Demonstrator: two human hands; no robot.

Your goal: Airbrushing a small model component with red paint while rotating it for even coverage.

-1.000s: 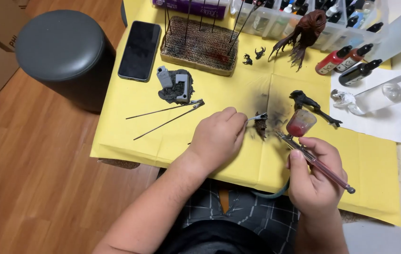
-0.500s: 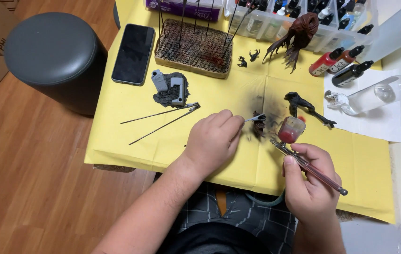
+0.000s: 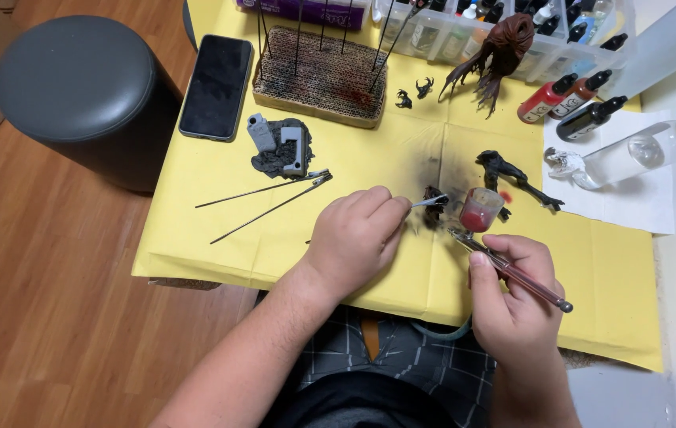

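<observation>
Over the yellow paper sheet (image 3: 219,246) that covers the bench, the left hand (image 3: 357,238) is closed around a thin metal clip rod (image 3: 426,202) whose tip grips a small dark miniature part (image 3: 435,212), held just above a sooty patch of overspray on the paper. The right hand (image 3: 516,297) is wrapped around a pink-barrelled airbrush (image 3: 508,269), its red-stained paint cup (image 3: 480,210) just beside the part and its nozzle aimed toward it; the 2 hands are apart, each clamped on its own tool. By the look of it the painting is well under way: the part appears dark all over, though whether any red has landed on it is too small to tell. A dark winged piece (image 3: 512,176) lies on the sheet just beyond the cup, and a larger brown figure (image 3: 500,47) stands near the far edge, both seemingly coated. 2 spare clip rods (image 3: 266,198) lie unused to the left, beside a grey scenic base (image 3: 282,147) that looks unpainted, so more work seems left. Beyond them sit a cardboard drying block (image 3: 318,75) stuck with rods and a black phone (image 3: 217,85). 3 dropper bottles (image 3: 571,99) of red and dark paint lie to the right of the figure, near a clear bottle (image 3: 647,150) resting on white paper.
</observation>
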